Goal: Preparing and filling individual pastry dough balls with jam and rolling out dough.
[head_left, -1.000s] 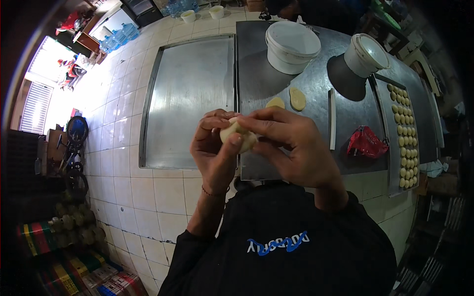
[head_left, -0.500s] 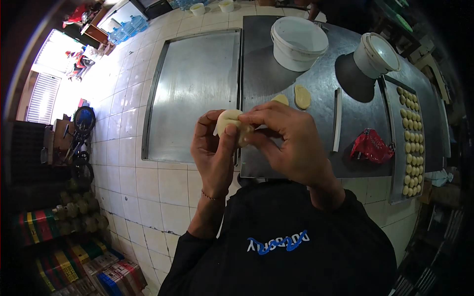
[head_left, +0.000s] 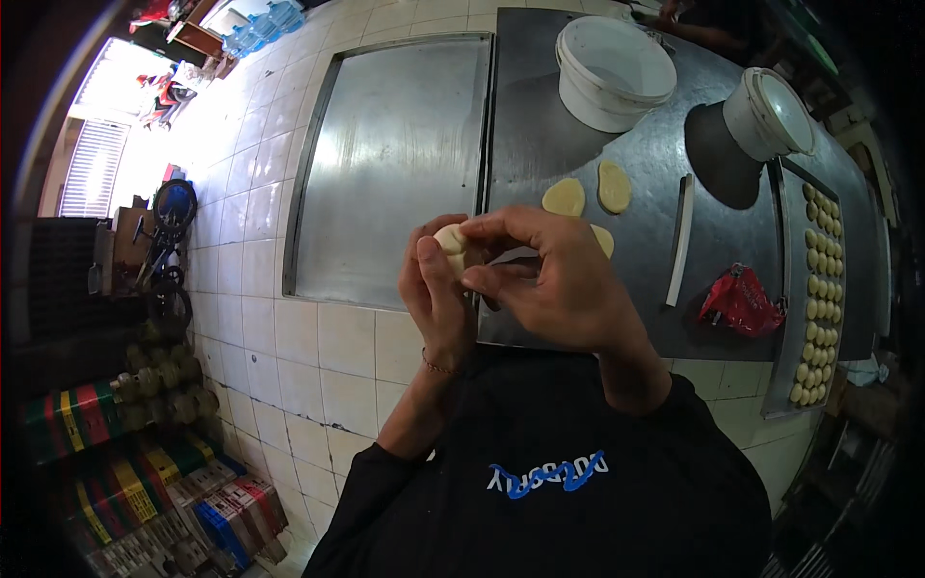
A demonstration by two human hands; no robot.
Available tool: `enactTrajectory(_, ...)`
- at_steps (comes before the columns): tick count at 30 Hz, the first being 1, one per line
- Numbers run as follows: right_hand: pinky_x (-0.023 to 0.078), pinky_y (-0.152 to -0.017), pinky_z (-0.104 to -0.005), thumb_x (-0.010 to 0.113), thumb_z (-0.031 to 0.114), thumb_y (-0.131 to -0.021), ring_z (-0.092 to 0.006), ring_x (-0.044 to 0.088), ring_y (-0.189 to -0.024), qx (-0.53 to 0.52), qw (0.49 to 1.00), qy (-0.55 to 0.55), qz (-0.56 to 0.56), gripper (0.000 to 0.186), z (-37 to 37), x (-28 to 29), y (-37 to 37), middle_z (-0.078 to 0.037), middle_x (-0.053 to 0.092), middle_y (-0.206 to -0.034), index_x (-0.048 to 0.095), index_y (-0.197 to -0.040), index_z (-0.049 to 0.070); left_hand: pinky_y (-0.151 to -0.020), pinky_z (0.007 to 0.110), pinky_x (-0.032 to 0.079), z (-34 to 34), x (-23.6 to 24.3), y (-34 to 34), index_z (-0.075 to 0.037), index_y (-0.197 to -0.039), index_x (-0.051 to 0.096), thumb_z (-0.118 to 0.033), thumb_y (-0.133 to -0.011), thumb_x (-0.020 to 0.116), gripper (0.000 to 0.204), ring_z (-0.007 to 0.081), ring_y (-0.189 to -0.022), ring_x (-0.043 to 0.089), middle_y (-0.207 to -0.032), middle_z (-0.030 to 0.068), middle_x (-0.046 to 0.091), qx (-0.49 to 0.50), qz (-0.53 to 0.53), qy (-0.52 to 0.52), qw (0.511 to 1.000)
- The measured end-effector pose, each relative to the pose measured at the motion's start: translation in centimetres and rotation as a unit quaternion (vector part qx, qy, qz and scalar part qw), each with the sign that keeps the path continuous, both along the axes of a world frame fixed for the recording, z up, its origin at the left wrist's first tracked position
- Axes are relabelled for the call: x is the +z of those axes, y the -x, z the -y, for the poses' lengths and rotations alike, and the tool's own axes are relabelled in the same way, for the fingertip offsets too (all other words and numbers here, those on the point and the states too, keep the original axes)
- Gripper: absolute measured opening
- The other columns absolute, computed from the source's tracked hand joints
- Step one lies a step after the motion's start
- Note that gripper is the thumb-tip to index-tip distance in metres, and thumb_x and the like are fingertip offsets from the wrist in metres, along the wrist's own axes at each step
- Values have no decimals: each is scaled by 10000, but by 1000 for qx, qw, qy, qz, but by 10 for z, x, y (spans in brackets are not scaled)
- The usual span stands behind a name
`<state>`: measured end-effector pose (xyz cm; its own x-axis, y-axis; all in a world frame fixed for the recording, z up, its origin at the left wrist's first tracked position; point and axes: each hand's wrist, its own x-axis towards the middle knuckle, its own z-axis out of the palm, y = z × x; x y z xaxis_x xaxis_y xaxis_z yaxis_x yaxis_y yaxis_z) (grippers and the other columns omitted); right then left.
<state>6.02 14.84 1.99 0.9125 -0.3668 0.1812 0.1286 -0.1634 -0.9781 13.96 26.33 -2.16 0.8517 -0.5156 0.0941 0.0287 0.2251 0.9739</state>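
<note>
A small pale lump of dough [head_left: 451,243] is held up between my two hands, above the table's near left edge. My left hand [head_left: 434,303] cups it, fingers curled behind and thumb upright against it. From the right, my right hand [head_left: 568,279] pinches the dough's edge with thumb and fingertips; part of the lump is hidden behind those fingers. Beyond the right hand lie flattened dough pieces on the table: one oval [head_left: 564,197], a longer one [head_left: 614,187], and a third [head_left: 604,241] partly covered by my hand.
A metal tray [head_left: 385,144] lies left of the dark metal table [head_left: 636,323]. Two white buckets [head_left: 612,106] [head_left: 756,116] stand at the back. Rightward are a pale strip [head_left: 680,241], a red plastic bag [head_left: 740,303] and a tray [head_left: 779,390] with rows of dough pieces. Another person's arm [head_left: 694,29] shows at the far edge.
The dough looks more rounded and compact, and my left thumb has risen along it. My right fingers still pinch it. The view has shifted, showing more of the flattened pieces.
</note>
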Motion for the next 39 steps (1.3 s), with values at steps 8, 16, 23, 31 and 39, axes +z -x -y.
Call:
enactTrajectory(8,577,-762,-283,645,29,-854,-201,696,-843,-48,997,50,-45,197,-21,0,-51,-153,698,-900,651,-1033,-55,-378,237,446,-9,-7,-58,64,-1056,579,-403,-1026,318,536,132,-551,572,-760,90,619,-35,-81,-2,996)
enactTrajectory(16,579,-719,-288,631,56,-873,-214,704,-788,-100,982,86,-136,192,-38,-5,-105,-158,700,-896,666,-1038,-35,-369,249,457,-24,-17,-116,83,-1038,593,-399,-1027,301,564,146,-551,584,-753,105,627,-82,-88,-16,993)
enactTrajectory(23,567,-702,-290,630,15,-866,-202,691,-826,-134,976,132,-113,144,-54,-15,-124,-149,683,-950,669,-997,-32,-364,255,444,-29,-25,-153,97,-1052,589,-414,-1026,271,603,145,-505,558,-718,115,615,-166,-173,-18,971)
enactTrajectory(31,549,-684,-294,640,-17,-839,-243,673,-789,-162,972,120,-124,95,-62,-39,-135,-129,649,-953,643,-933,-5,-368,274,448,-42,-56,-169,50,-1021,580,-473,-1014,208,641,164,-493,540,-715,110,593,-297,-287,-60,909)
enactTrajectory(39,552,-712,-292,622,-13,-848,-217,676,-827,-143,979,98,-105,185,-84,-116,-114,-148,646,-1000,638,-1031,8,-454,285,487,-67,-115,-182,-14,-1041,577,-428,-1009,354,472,171,-609,579,-820,78,608,-395,-449,-120,792)
